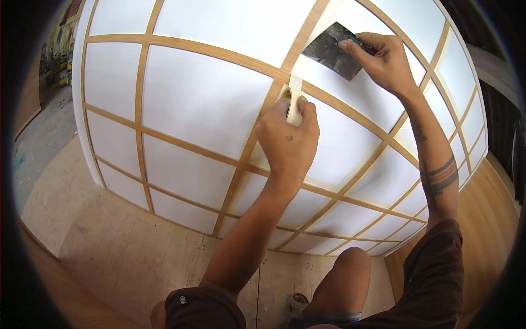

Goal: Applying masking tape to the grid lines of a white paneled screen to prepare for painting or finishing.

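My left hand is closed around a roll of masking tape, against a wooden strip of the panel. A short length of pale tape runs up from the roll onto the strip crossing. My right hand pinches a flat dark scraper blade, thumb on its near face, over a white pane at upper right. Dark smudges and pale specks mark the blade. The large panel has white panes divided by a grid of light brown wooden strips.
Below the panel lies a plywood floor, with a grey floor patch at left. A wooden board stands at right. My bent knee is close under the panel. Cluttered items appear far left.
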Demonstrator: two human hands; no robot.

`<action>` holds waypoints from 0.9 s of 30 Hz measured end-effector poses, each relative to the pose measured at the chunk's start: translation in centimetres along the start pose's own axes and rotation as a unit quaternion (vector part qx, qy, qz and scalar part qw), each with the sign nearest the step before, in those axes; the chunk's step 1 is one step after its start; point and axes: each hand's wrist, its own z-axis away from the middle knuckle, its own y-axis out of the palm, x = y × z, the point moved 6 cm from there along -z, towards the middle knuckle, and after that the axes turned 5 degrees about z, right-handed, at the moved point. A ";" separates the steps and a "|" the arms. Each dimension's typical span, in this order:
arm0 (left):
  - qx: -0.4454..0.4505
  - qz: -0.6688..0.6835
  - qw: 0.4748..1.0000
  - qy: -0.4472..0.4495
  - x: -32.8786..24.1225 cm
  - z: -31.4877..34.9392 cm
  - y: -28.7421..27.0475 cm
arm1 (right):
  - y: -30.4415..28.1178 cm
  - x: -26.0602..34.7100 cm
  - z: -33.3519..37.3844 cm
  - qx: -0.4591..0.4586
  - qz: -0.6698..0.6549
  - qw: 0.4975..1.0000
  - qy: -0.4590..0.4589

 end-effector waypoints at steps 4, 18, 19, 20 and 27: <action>0.006 0.016 1.000 -0.024 -0.2 0.0 -0.1 | -1.5 -0.4 -0.9 -0.056 0.029 0.998 0.011; 0.005 0.033 0.999 -0.026 0.6 0.3 -0.5 | 1.5 6.8 5.6 -0.131 0.239 0.917 -0.290; 0.006 0.032 0.999 -0.025 0.4 0.3 -0.6 | 1.8 7.4 6.0 -0.128 0.219 0.922 -0.293; 0.007 0.023 0.999 -0.028 0.3 0.4 -0.7 | 2.2 7.7 6.5 -0.128 0.218 0.922 -0.292; -0.012 0.028 0.999 0.014 0.4 0.5 -0.7 | 2.5 9.0 6.9 -0.086 0.123 0.963 -0.225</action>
